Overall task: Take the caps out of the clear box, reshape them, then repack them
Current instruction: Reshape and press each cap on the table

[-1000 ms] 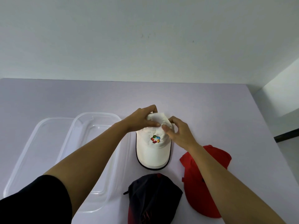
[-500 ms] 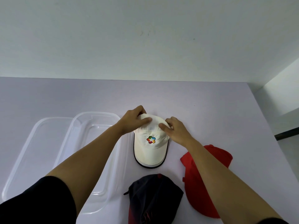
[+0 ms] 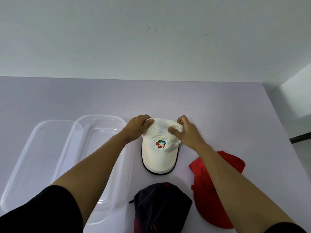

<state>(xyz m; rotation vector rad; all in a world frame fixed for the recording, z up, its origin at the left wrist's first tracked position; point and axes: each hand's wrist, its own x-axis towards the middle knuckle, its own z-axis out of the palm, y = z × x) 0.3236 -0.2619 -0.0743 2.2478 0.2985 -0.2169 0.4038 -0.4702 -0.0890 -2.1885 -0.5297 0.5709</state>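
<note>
Holding the white cap (image 3: 159,155) at its crown with your left hand (image 3: 137,126) and right hand (image 3: 187,132)

You have the white cap lying on the table (image 3: 227,115), in the middle of the scene. Its brim, which has a dark edge, points to the near side, and its crown is on the far side. A small logo of many colours sits on the front of the crown.

Your left hand grips the far left edge of the crown. Its fingers are curled over the cloth and the thumb lies on top. Your right hand grips the far right edge in the same way, with the thumb pressing on the crown and the fingers bent around behind it. Both hands pinch the fabric, and the crown looks flat between them.

The clear box (image 3: 101,117) stands left of the white cap, just beside it, and your left forearm crosses over it. No cap is inside it. A second clear piece (image 3: 50,121) lies at its left side, touching or overlapping it; I cannot tell if this is a lid or another box.

The dark cap (image 3: 161,207) lies near you, on the near side of the white brim and apart from it. The red cap (image 3: 207,199) lies to the right, partly under your right forearm.
</note>
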